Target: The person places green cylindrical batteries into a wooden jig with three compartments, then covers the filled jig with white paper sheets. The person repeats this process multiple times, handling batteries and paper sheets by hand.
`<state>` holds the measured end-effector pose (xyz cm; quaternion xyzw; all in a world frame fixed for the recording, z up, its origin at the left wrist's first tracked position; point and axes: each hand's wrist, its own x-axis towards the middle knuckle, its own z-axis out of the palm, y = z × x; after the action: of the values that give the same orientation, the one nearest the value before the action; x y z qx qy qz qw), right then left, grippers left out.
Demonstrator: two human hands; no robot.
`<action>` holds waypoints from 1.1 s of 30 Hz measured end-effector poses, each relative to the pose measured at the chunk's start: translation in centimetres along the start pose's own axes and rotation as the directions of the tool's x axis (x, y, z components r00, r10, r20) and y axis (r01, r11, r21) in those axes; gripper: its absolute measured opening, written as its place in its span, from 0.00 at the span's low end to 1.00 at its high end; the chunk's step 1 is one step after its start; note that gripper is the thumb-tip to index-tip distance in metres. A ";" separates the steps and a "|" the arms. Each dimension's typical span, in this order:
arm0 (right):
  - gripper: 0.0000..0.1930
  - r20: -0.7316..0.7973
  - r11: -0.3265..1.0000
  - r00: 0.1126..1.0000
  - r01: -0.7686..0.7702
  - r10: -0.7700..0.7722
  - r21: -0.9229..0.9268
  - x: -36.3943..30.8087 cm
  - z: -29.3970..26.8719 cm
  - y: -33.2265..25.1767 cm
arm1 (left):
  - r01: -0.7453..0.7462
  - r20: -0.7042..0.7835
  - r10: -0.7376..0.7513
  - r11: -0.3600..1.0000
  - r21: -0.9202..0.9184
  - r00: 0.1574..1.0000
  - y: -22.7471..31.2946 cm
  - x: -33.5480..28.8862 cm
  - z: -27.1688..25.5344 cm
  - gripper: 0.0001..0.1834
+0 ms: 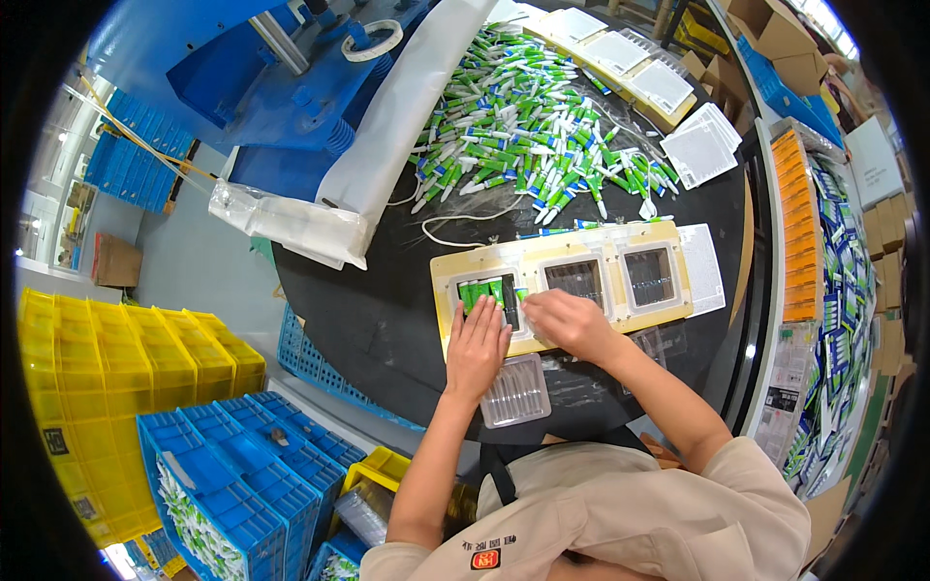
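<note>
On the round black table lies a cream-yellow frame [446, 305] with three windows. Clear plastic trays with long slots sit in the middle window [575, 279] and right window [648, 276]. Several small green-and-white tubes [480, 289] lie side by side in the left window. My left hand [476, 347] rests flat against their lower ends, its fingers stretched out. My right hand [573, 321] pinches another small green tube [521, 294] at that window's right side; the fingertips partly hide it. A loose clear slotted tray [515, 391] lies below the frame, nearest my body.
Beyond the frame spreads a big heap of tubes [513, 121]. White cards [701, 147] and a second frame [668, 114] lie at the far right. A blue machine [281, 107] stands far left; yellow crates [107, 387] and blue crates [232, 465] stack near left.
</note>
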<state>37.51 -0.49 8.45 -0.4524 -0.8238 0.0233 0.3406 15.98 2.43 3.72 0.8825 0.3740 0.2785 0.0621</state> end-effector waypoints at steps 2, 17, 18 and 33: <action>0.18 0.122 0.978 0.982 0.162 -0.146 -0.131 0.0 0.3 0.3 | 0.019 0.015 -0.019 1.000 -0.021 1.000 -0.1 -0.2 0.1 0.19; 0.15 0.150 0.989 0.978 -0.138 0.143 -0.048 1.0 1.5 -0.4 | 0.208 0.060 -0.204 0.977 -0.057 0.977 -0.6 -0.4 -1.7 0.28; 0.14 0.134 0.984 0.976 -0.161 0.170 -0.073 1.1 1.8 -0.5 | 0.189 0.103 -0.185 0.981 -0.031 0.977 -0.6 -0.4 -1.7 0.28; 0.21 0.059 0.774 0.775 -0.619 0.630 -0.132 1.5 4.4 -3.9 | 0.103 0.291 -0.108 0.994 0.032 0.951 -0.9 0.0 -2.3 0.36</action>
<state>31.56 -0.41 7.20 -0.7159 -0.6428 0.1141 0.2477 14.17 2.88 5.35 0.8932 0.4095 0.1381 0.1240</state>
